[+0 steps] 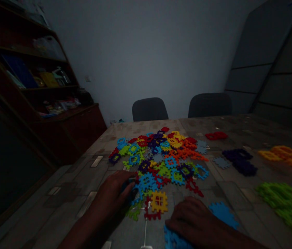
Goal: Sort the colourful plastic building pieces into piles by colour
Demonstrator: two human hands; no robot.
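At the near left edge of a mixed pile of plastic interlocking pieces [158,157], my left hand [116,188] has its fingers curled by a dark blue piece and a light blue one. My right hand [191,219] is closed over blue pieces [175,240] at the table's near edge. Between the hands lie a yellow window piece [159,201] and a red frame piece [152,216] partly under it. Right of my right hand is a flat blue piece [223,215].
Sorted groups lie on the right: green [287,204], yellow-orange [285,155], dark purple [240,160], red [216,135], and a grey piece [222,162]. Two chairs [149,109] stand behind the patterned table [83,169]. A shelf unit [65,121] is at left.
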